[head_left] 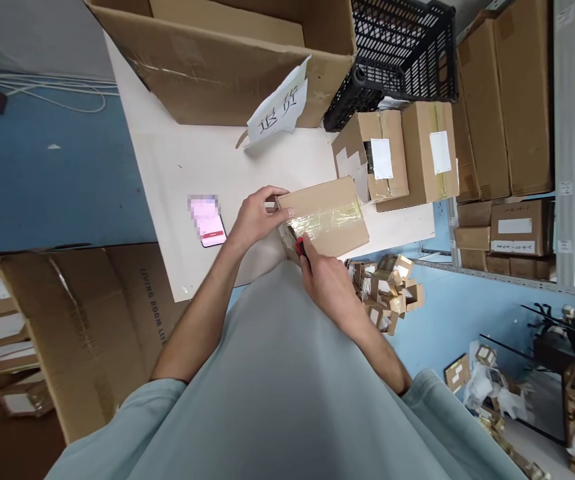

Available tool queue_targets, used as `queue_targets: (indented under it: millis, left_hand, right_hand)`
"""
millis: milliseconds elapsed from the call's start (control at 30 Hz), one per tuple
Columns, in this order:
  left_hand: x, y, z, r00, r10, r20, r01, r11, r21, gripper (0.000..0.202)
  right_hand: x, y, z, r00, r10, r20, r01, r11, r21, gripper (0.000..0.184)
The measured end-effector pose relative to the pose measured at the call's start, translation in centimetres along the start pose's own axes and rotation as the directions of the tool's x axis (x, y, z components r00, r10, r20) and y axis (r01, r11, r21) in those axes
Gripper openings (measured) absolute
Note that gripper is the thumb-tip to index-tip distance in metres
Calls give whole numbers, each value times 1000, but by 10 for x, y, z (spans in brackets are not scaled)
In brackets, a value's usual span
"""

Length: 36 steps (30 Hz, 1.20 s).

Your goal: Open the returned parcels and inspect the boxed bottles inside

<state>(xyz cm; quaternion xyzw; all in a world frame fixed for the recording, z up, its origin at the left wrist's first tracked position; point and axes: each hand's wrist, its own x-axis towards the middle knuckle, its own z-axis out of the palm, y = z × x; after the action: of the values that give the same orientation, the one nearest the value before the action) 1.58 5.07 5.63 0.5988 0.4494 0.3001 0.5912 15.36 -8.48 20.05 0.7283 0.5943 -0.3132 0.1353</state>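
Left hand (256, 217): part-spread, gripping the carton (328, 217) at its end nearest the phone (209, 225). Right hand (332, 279): curled round a red-black cutter (299, 246). Carton: right of the phone; to my eye light, stiff, slick-taped, best held by edges; long axis pointing away from the phone, taped face up.

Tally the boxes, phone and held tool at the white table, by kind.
Large open box: 1
Labelled boxes: 2
Small box held by the left hand: 1
Phone: 1
Tool in the right hand: 1
Total: 6
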Motion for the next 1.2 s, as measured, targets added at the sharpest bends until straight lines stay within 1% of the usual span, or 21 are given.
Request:
queue_targets:
  millis: [133,300,433,567,667,800,867,1000,1100,1200]
  left_hand:
    - [1,-1,0,1000,-1,3,1,1000,-10,49]
    - [0,2,-3,1000,-12,14,12,1000,-25,49]
    - [-1,3,-1,1000,-23,-12,23,1000,-13,45]
    - [-4,3,4,998,-33,-44,33,999,-12,42]
    - [-6,4,6,996,-46,-73,45,999,-12,42]
    - [-9,4,8,997,-43,-71,42,999,-12,42]
    - [-12,4,11,997,-46,-66,45,999,-15,43]
    - [-18,4,18,995,-63,-78,61,998,-21,46]
    - [-22,3,22,994,-62,-87,63,998,7,45]
    - [-20,2,20,995,-46,-94,50,998,44,46]
  right_hand:
    - [-3,-10,-3,999,40,-1,-40,999,-11,65]
    - [3,-13,-3,998,59,19,-59,998,-26,64]
    - [5,-15,-9,997,68,36,-67,997,-32,63]
    - [2,-7,-13,997,47,53,-46,999,-20,59]
    - [0,4,-9,996,23,87,-24,1000,12,56]
    - [-5,14,-3,996,-21,84,14,996,84,53]
    - [-10,16,-1,995,-5,98,-1,998,67,53]
    - [-19,15,-1,987,33,156,-30,999,-21,58]
    - [-13,10,0,983,41,181,-32,998,-53,58]
    - [-2,3,7,979,-4,206,19,997,-72,62]
